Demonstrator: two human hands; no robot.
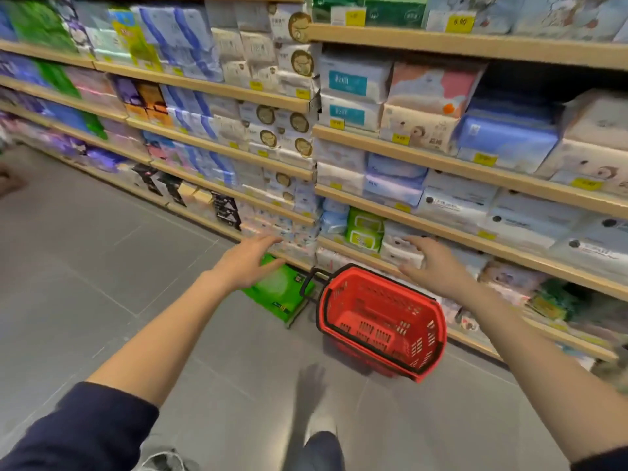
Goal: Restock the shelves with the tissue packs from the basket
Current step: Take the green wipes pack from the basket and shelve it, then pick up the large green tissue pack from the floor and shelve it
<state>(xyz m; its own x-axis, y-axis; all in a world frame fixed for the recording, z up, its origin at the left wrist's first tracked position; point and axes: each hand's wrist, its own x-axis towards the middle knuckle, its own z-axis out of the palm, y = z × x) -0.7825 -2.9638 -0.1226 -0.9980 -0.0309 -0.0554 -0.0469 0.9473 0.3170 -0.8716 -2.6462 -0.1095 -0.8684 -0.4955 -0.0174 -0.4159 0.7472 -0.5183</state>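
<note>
Reaching toward lower shelves [390, 263] | left hand [246, 263] and right hand [438, 266] empty, fingers spread wide | red basket [384, 321] on floor, appears empty | green tissue pack [278, 294] lies beside basket, under left hand | next: grasp pack, find matching shelf slot

Dark navy sleeves on both arms, pushed up above the elbows; forearms bare. Left hand [246, 263] and right hand [436, 266] bare, no gloves, rings or watch visible. Dark blue trouser leg [321, 450] and a light-coloured shoe [163, 462] at bottom edge.
</note>
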